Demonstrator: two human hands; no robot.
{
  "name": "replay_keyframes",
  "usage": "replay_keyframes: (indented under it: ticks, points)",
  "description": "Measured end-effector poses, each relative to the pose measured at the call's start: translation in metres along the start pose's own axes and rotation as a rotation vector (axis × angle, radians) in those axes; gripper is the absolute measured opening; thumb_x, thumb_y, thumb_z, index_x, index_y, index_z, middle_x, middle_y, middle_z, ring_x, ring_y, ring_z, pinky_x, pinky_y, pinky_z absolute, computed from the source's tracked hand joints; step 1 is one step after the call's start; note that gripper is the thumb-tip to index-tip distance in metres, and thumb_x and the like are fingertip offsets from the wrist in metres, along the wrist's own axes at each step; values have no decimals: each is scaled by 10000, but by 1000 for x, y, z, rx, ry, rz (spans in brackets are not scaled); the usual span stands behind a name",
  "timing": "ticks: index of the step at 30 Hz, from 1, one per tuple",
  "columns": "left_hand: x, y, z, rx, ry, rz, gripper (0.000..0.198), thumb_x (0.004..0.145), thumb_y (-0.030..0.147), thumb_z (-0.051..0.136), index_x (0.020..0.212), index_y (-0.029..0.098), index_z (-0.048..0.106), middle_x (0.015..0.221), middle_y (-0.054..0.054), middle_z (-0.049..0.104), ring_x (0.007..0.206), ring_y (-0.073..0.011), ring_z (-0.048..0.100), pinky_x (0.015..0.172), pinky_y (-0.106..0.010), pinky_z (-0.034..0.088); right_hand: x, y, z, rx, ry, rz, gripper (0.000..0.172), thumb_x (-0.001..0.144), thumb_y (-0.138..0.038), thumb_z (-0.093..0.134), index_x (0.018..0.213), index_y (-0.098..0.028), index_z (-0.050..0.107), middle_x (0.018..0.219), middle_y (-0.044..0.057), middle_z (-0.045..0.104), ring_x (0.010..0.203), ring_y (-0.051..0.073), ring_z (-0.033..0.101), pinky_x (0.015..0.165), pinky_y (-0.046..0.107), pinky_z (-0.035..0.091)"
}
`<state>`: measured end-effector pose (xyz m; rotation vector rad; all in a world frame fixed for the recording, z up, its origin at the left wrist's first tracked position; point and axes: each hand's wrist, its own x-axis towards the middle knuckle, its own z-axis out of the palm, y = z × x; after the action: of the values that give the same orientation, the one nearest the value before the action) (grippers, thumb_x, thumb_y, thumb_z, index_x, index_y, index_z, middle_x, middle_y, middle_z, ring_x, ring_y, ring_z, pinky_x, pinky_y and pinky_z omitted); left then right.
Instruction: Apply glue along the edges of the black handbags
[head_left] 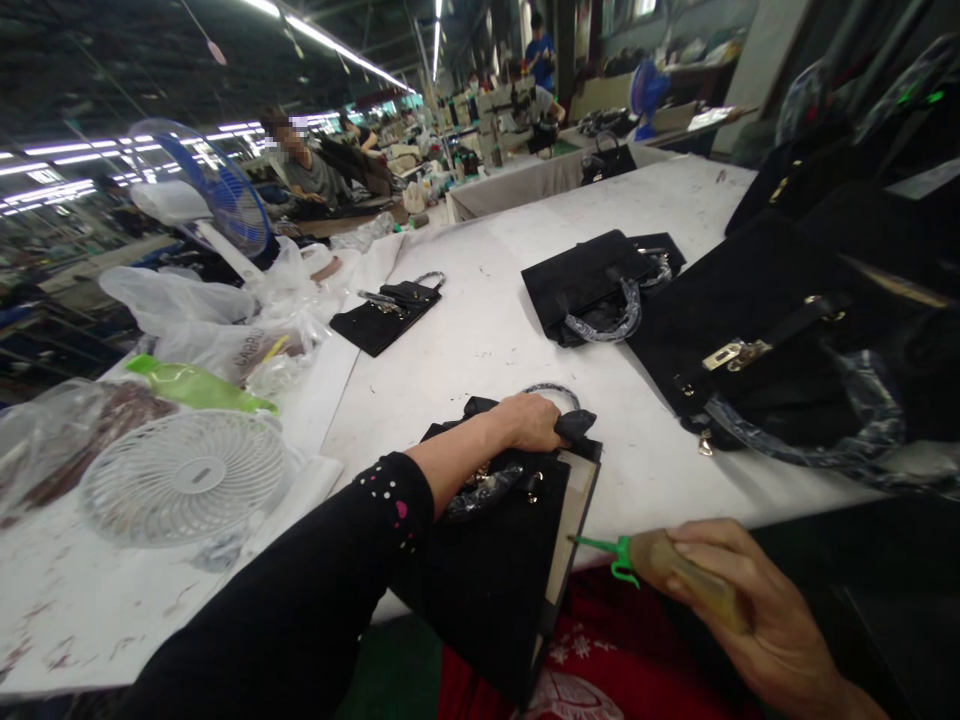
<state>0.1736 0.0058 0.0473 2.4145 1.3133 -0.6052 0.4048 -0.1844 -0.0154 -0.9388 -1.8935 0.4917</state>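
A black handbag [480,560] lies tilted at the table's near edge, its open side showing a pale inner strip [571,515]. My left hand [534,422] is closed over the bag's upper part, with a dark flap [576,425] sticking out past the fingers. Plastic film wraps the bag's handle [487,492], and gold-coloured fittings show beside it. In my right hand [750,590] is a yellowish squeeze bottle [694,578], fingers wrapped round it. Its thin green nozzle [596,543] points left, its tip close to the pale strip; whether they touch I cannot tell.
Other black handbags [585,285] lie on the white table [465,330], with a larger pile [810,300] at right. A white fan [191,480], a green packet [202,385] and plastic bags [180,310] are at left. Co-workers [315,175] are farther back.
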Motion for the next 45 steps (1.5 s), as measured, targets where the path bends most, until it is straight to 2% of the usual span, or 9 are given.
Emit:
replay_keyframes:
  ticks: [6, 11, 16, 19, 23, 27, 31, 39, 45]
  points:
    - [-1, -1, -1, -9, -4, 15, 475, 814, 574, 523, 1001, 181, 713, 1032, -122, 725, 997, -294, 668, 834, -357, 535, -5, -11, 4, 75, -79, -58, 254, 920, -166, 592, 1168, -208, 556, 1049, 75, 609, 891, 147, 675, 732, 205, 589]
    - [1, -2, 1, -9, 5, 15, 478, 811, 574, 532, 1019, 185, 716, 1051, -121, 725, 1018, -287, 664, 848, -341, 529, 0, -17, 3, -30, 46, -45, 243, 892, -138, 622, 1122, -213, 593, 1034, 71, 630, 882, 148, 681, 731, 196, 588]
    - [2, -3, 2, -14, 7, 12, 483, 811, 576, 531, 1009, 177, 716, 1040, -125, 727, 997, -297, 669, 829, -356, 533, 1, -25, 6, 71, -80, -127, 257, 922, -147, 580, 1171, -204, 551, 1036, 85, 630, 895, 157, 689, 728, 211, 604]
    - [3, -5, 4, -20, 8, 12, 477, 810, 581, 542, 1014, 186, 714, 1027, -114, 728, 986, -286, 671, 824, -345, 529, -3, -30, 9, 20, -12, -79, 243, 912, -140, 598, 1143, -204, 562, 1047, 86, 620, 895, 151, 684, 717, 196, 598]
    - [5, -8, 7, -25, 12, 20, 456, 813, 569, 544, 1016, 194, 709, 1020, -108, 726, 969, -282, 671, 817, -352, 525, -9, -35, 10, 96, -100, -91, 315, 898, -114, 597, 1192, -212, 542, 1026, 79, 630, 878, 154, 689, 716, 210, 609]
    - [5, -9, 9, -24, 16, 24, 459, 817, 571, 531, 1017, 197, 707, 1016, -109, 724, 961, -278, 669, 819, -355, 521, -11, -36, 9, 58, -16, -20, 270, 894, -139, 616, 1149, -216, 570, 1034, 82, 635, 878, 158, 693, 712, 207, 606]
    - [4, -9, 8, -21, 21, 28, 461, 817, 575, 531, 1022, 201, 706, 1007, -103, 725, 952, -277, 672, 798, -344, 524, -11, -35, 9, 158, -112, -51, 346, 875, -112, 619, 1196, -225, 558, 1008, 78, 649, 855, 170, 699, 685, 230, 613]
    - [4, -9, 9, -14, 29, 30, 426, 828, 556, 534, 1003, 204, 700, 988, -97, 726, 939, -271, 673, 805, -343, 514, -12, -40, 11, 181, -87, -15, 384, 875, -85, 599, 1223, -241, 554, 999, 78, 640, 852, 164, 679, 672, 233, 594]
    - [2, -8, 8, -5, 28, 29, 426, 837, 545, 535, 1015, 192, 694, 960, -103, 722, 937, -268, 671, 806, -338, 515, -1, -48, 11, 198, -128, 129, 190, 900, -165, 595, 1075, -238, 593, 890, 32, 627, 750, 131, 652, 631, 199, 553]
